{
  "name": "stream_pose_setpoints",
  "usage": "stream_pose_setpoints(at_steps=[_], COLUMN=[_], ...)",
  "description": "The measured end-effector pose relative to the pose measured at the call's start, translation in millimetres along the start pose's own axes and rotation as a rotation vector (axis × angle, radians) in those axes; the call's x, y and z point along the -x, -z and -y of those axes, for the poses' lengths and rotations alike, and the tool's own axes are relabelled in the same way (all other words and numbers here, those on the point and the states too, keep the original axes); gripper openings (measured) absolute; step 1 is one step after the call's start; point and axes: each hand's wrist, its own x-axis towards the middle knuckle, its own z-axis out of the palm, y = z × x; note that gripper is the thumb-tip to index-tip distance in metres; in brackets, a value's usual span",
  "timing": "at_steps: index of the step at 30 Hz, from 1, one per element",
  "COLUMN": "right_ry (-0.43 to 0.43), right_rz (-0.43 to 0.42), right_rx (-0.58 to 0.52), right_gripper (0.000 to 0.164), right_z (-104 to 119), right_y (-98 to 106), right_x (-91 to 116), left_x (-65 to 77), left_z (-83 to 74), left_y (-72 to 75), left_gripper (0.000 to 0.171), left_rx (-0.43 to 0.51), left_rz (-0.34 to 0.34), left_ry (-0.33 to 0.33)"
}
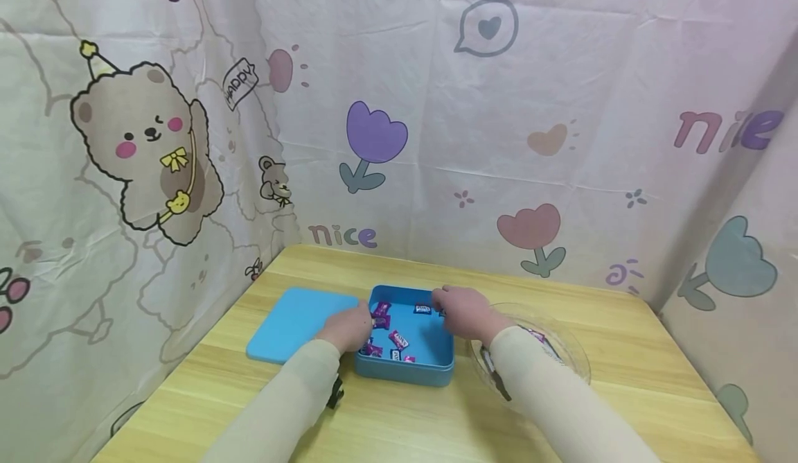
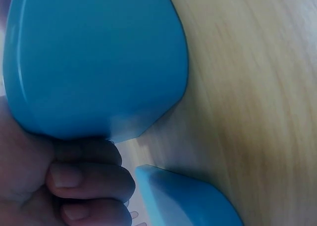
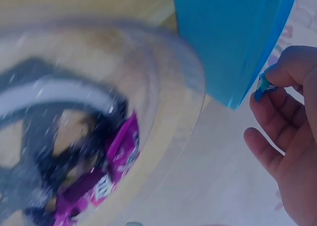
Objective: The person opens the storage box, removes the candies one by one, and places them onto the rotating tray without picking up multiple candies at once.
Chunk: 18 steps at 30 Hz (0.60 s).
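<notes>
A blue rectangular box [image 1: 405, 374] stands on the table with several small wrapped candies [image 1: 399, 339] inside, purple-pink and dark blue. At its left wall, my left hand [image 1: 349, 326] grips the rim; in the left wrist view the other fingers [image 2: 94, 180] curl against the outside. Over the right rim is my right hand [image 1: 466, 314]. Its thumb and a finger pinch a small blue-wrapped candy [image 3: 266, 84], seen beside the box wall in the right wrist view.
Left of the box lies a blue lid [image 1: 293, 321]. On the right, partly under my forearm, is a clear round dish [image 1: 576, 352] holding purple-wrapped candies [image 3: 124, 146] and dark pieces. A printed cloth [image 1: 424, 137] hangs behind the wooden table [image 1: 399, 425].
</notes>
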Motion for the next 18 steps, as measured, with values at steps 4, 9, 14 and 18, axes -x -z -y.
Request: stream_pose_setpoints(at_steps=[4, 9, 14, 18], right_ry=[-0.015, -0.045, -0.082, -0.088], right_rz=[-0.006, -0.008, -0.002, -0.002], right_rx=[-0.023, -0.055, -0.071, -0.068], right_gripper=[0.022, 0.028, 0.028, 0.028], right_z=[-12.5, -31.4, -53.7, -71.9], right_y=[2.5, 2.2, -1.9, -5.8], right_x=[5.9, 14.2, 22.8, 32.6], left_x=[-1.0, -0.7, 0.1, 0.2], left_z=[0.8, 0.8, 2.0, 2.5], left_y=[-0.4, 1.3, 1.1, 0.3], left_gripper=[0.058, 0.059, 0.060, 0.059], left_rx=[0.004, 0.007, 0.009, -0.001], left_rz=[0.006, 0.009, 0.004, 0.002], left_ry=[0.016, 0.017, 0.009, 0.008])
